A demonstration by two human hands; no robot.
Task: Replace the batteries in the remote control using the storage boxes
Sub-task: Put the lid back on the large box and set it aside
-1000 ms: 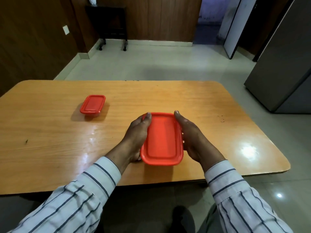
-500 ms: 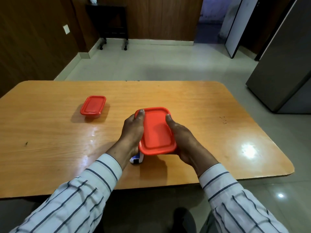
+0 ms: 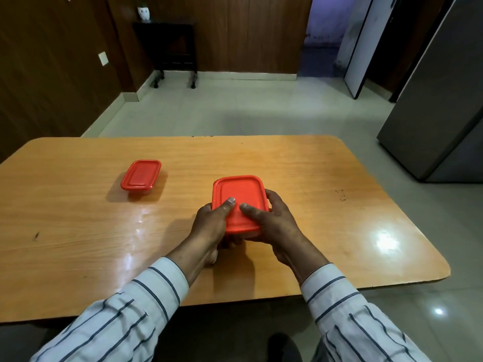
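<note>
Hands both on the near storage box (image 3: 239, 202), close to the worktop (image 3: 78, 218) front edge: left hand (image 3: 209, 226) wraps its left side w/ thumb pressed on the red lid, right hand (image 3: 271, 223) cups the right side, thumb also on top, fingers curled round the edge. Box looks lifted or tilted at the near end, can't tell which.

Risks, as I judge them: lid likely snaps off suddenly if pried hard, so contents could scatter or roll off the worktop's near edge; smooth plastic may slip in the grip.

Count: 2 red-lidded boxes, the other a smaller box (image 3: 140, 175) well apart to the left, shut & untouched. 2 hands. Remote & batteries: 0 visible, maybe inside the boxes.
</note>
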